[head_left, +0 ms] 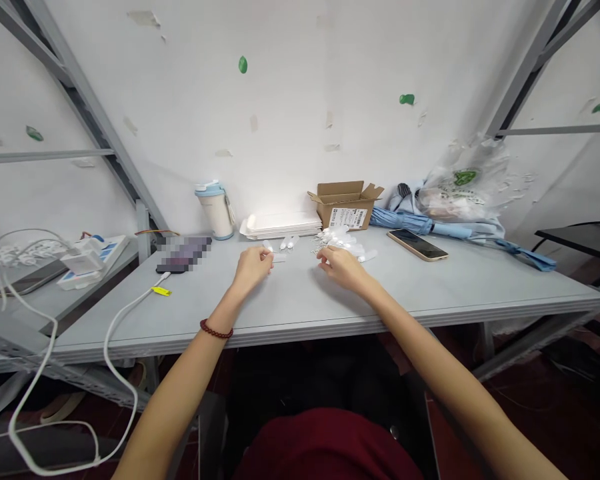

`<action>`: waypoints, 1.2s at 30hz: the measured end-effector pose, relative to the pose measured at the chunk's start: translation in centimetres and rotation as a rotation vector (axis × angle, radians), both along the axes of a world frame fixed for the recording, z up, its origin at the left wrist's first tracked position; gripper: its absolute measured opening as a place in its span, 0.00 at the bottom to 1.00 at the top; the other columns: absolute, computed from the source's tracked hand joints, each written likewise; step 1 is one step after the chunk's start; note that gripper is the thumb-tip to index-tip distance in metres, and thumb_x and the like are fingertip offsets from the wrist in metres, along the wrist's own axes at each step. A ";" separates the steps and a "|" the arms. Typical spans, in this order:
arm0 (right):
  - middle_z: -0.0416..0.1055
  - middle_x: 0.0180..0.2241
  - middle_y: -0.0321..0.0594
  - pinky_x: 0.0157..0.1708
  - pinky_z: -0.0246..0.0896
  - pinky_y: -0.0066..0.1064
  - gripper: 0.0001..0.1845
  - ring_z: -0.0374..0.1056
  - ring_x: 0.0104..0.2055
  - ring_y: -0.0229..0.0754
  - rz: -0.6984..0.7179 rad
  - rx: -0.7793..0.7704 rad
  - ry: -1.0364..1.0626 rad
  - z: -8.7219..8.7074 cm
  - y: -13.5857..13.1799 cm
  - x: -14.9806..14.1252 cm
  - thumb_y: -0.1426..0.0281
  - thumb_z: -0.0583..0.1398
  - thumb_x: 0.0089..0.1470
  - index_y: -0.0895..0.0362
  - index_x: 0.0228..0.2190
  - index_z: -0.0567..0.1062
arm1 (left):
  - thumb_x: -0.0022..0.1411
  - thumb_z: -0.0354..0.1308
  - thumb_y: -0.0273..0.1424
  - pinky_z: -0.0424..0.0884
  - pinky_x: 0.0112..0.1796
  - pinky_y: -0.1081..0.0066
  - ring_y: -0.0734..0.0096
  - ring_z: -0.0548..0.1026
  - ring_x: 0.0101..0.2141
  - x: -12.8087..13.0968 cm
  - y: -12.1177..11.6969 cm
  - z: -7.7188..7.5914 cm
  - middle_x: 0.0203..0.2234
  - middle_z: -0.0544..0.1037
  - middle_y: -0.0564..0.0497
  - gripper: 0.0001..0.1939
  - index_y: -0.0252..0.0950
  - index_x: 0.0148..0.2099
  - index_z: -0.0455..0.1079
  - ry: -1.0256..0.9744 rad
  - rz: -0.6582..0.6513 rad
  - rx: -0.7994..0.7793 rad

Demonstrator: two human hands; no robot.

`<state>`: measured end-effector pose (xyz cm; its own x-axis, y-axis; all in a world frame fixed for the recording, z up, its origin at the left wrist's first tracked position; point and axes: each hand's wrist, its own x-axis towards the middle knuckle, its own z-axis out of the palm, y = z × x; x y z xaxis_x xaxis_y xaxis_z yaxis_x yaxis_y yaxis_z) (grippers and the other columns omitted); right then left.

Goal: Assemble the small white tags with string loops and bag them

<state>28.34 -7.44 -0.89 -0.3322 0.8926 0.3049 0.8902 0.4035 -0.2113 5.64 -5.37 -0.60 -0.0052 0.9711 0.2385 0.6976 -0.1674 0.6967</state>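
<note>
My left hand (253, 268), a dark red bead bracelet (216, 329) on its wrist, is closed over the grey table. A small clear piece (279, 257) shows right beside its fingertips; whether the fingers grip it is hard to see. My right hand (343, 268) has its fingers curled together at the near edge of a loose pile of small white and clear pieces (338, 236). What it pinches, if anything, is too small to make out. Between the hands, slightly farther back, lie a few small white pieces (289, 243).
Behind the hands sit a stack of white envelopes (281, 225) and an open cardboard box (349, 212). At left stand a tumbler (217, 212) and a phone (184, 255) on a white cable (111, 333). Another phone (417, 245), a blue umbrella (450, 230) and a plastic bag (463, 190) lie right.
</note>
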 end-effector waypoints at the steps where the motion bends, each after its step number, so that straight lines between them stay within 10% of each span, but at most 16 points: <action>1: 0.73 0.43 0.48 0.39 0.56 0.31 0.11 0.68 0.43 0.46 -0.004 -0.014 -0.006 0.3 -0.1 0.4 0.76 0.57 0.56 0.62 0.42 0.72 | 0.56 0.51 0.31 0.67 0.30 0.72 0.69 0.75 0.23 0.0 0.0 -0.1 0.22 0.77 0.50 0.10 0.33 0.32 0.72 0.029 -0.021 -0.005; 19: 0.74 0.42 0.51 0.30 0.54 0.29 0.11 0.70 0.41 0.47 -0.217 -0.273 -0.312 2.5 -0.6 2.8 0.70 0.61 0.51 0.62 0.37 0.77 | 0.53 0.50 0.32 0.67 0.31 0.72 0.69 0.74 0.21 0.2 -0.3 -0.3 0.20 0.77 0.51 0.10 0.35 0.25 0.69 0.117 -0.116 -0.042; 36: 0.69 0.37 0.47 0.38 0.56 0.29 0.09 0.64 0.39 0.42 0.257 -0.081 -0.031 -1.3 -1.1 -2.2 0.70 0.57 0.56 0.62 0.37 0.72 | 0.53 0.55 0.37 0.66 0.27 0.72 0.71 0.71 0.24 0.6 -1.0 0.1 0.21 0.75 0.50 0.12 0.33 0.29 0.73 0.024 -0.530 -0.261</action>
<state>26.13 -8.55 -2.17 -0.5593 0.7987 0.2220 0.7672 0.6002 -0.2262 6.19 -6.41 -0.48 0.4991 0.8664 -0.0150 0.5820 -0.3223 0.7466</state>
